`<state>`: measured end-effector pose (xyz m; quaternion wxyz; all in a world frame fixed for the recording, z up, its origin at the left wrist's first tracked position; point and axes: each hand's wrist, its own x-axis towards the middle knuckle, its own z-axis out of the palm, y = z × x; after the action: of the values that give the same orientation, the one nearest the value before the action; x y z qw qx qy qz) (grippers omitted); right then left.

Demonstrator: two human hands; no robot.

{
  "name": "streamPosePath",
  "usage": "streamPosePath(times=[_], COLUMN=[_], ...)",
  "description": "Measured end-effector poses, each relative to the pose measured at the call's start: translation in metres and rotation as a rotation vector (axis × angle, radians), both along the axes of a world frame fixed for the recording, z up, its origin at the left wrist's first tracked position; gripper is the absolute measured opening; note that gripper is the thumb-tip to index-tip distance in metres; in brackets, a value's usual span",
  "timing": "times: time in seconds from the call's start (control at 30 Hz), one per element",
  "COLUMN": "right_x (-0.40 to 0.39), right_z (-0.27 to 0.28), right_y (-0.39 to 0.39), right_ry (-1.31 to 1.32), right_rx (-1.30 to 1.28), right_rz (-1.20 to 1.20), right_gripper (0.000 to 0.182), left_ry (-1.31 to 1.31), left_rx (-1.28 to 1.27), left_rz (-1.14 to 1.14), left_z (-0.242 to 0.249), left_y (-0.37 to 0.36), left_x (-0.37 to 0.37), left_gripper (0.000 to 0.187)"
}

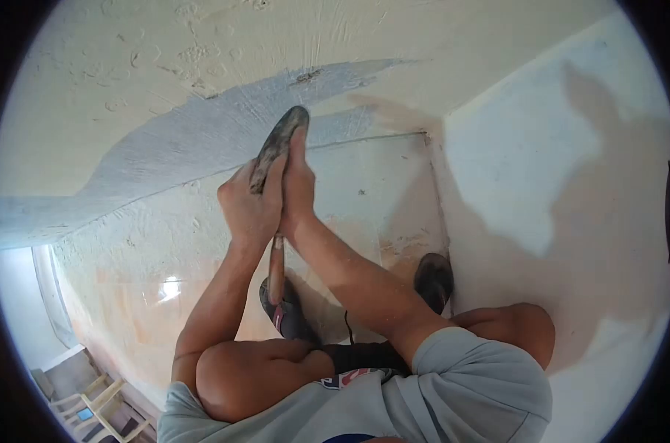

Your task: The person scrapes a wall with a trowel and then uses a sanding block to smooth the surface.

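Note:
Both of my hands are together on a dark, worn tool with a rounded end (281,142), in front of the wall near the middle of the view. My left hand (252,203) is closed around its lower part. My right hand (298,181) lies against the tool's right side, its fingers closed along it. A brown wooden handle (276,269) sticks out below my hands, above one shoe. Behind the tool, a grey-blue patch (202,129) spreads over the cream wall (76,111). What joins the handle and the dark part is hidden by my hands.
The floor (364,177) is smeared and stained, with a shiny spot at the left. My shoes (433,277) stand near the corner by a pale wall (512,170) on the right. A cream plastic chair (98,402) is at the lower left, near an opening.

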<state>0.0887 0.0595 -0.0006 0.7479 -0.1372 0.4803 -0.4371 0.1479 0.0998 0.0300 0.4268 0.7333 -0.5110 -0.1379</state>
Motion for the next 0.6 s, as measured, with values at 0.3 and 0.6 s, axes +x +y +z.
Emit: streamPosePath(times=[0.3, 0.6], right_x=[-0.039, -0.008], right_z=[-0.009, -0.012], right_y=[-0.044, -0.023], right_ry=[-0.302, -0.082], right_rx=[-0.095, 0.04], right_rz=[-0.142, -0.03], right_gripper=[0.06, 0.063], left_ry=[-0.023, -0.029], left_rx=[-0.176, -0.101], left_rz=[-0.22, -0.05], left_z=[0.0, 0.0], left_y=[-0.055, -0.025], left_x=[-0.035, -0.014], left_gripper=[0.026, 0.027])
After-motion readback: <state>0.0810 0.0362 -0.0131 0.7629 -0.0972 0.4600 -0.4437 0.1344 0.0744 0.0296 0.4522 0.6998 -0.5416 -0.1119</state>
